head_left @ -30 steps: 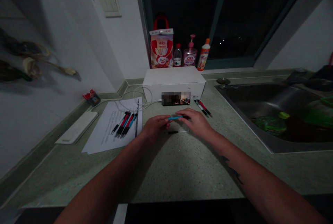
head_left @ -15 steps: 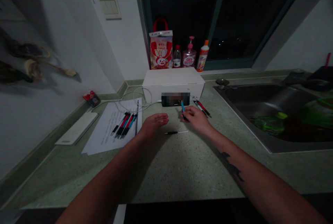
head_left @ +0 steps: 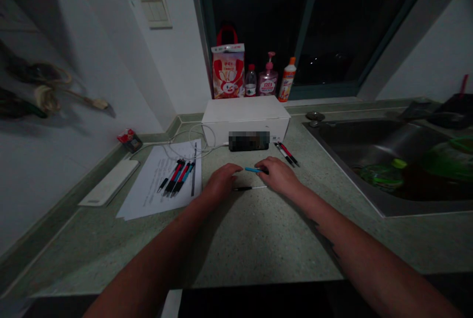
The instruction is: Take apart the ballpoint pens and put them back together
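At the counter, the right hand pinches the blue pen at its three-o'clock end; the left hand gapes, empty, at nine. Probably light, stiff, slick: hold mid-barrel.

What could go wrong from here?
The slim blue-and-black pen might slip: only the right hand clearly grips it.
The thin black-and-white stick, loose on the speckled green counter near the left hand, could get knocked.
The black rectangular phone just beyond the hands might be bumped.
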`<state>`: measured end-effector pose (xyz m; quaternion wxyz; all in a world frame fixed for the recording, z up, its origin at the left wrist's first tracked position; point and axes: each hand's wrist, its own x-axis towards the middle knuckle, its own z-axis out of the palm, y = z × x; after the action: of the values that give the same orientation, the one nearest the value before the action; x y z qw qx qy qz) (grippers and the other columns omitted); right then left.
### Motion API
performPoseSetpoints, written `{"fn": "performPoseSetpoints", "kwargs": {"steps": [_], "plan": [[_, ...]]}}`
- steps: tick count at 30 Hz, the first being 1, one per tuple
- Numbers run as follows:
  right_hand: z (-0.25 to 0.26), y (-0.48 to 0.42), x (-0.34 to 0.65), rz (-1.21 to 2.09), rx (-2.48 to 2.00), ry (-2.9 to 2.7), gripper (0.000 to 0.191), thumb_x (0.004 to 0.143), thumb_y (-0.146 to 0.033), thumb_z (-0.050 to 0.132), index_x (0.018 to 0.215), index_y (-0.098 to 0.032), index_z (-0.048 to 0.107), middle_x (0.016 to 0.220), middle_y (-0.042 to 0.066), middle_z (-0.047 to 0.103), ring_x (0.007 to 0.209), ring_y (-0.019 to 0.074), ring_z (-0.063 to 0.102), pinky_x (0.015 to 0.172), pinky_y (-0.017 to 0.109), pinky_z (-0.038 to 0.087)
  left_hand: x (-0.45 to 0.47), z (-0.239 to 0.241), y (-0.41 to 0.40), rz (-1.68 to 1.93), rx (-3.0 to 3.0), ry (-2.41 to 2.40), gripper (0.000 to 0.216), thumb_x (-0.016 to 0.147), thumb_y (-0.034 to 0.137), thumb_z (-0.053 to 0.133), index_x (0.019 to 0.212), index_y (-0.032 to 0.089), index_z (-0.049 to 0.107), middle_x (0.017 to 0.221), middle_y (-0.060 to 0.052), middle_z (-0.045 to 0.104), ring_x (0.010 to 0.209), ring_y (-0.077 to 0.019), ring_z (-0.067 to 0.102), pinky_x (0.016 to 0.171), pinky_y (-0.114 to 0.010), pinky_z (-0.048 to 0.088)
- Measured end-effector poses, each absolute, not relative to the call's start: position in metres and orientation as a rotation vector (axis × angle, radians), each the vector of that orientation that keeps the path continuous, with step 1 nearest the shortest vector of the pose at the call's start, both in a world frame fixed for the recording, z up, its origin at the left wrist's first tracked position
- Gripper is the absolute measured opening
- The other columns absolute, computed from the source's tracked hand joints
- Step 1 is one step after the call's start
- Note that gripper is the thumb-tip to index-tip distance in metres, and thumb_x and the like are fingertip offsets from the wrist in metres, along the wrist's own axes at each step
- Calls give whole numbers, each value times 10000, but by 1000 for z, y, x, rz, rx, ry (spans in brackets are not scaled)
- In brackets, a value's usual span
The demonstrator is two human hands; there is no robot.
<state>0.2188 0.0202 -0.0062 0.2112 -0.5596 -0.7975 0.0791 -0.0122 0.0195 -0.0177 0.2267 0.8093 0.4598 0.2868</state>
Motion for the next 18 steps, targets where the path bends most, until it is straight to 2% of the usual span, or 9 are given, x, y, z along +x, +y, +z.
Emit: {"fn": "performPoseSetpoints", "kwargs": {"steps": [5, 8, 11, 18], "plan": [[-2, 19, 220, 208, -1575, -2244, 145, 854, -204, 665, 967, -202, 755, 955, 87, 699, 935, 245, 636, 826, 351, 472, -16, -14, 20, 721, 2333, 1414, 271, 834, 107, 649, 1084, 197, 705, 1092, -90, 684, 1087, -258, 585, 992, -404, 441], [0, 17, 218, 219, -1566, -2258, 136, 860, -168, 645, 935, -203, 752, 939, 80, 694, 927, 238, 634, 819, 343, 467, -16, -10, 20, 670, 2334, 1482, 149, 863, 147, 635, 968, 181, 735, 983, -102, 687, 1008, -265, 586, 935, -406, 447], [-1, 17, 214, 234, -1519, -2267, 136, 878, -169, 640, 952, -209, 747, 954, 77, 695, 948, 232, 632, 832, 335, 464, -13, -11, 23, 665, 2331, 1475, 147, 886, 164, 603, 902, 198, 745, 934, -93, 691, 963, -258, 586, 905, -400, 445], [1, 15, 213, 230, -1483, -2223, 159, 896, -224, 656, 1034, -205, 733, 1018, 88, 700, 1001, 242, 627, 873, 348, 459, -10, -12, 23, 765, 2340, 1448, 168, 871, 178, 639, 1008, 209, 733, 1004, -90, 684, 1018, -261, 584, 931, -389, 430]]}}
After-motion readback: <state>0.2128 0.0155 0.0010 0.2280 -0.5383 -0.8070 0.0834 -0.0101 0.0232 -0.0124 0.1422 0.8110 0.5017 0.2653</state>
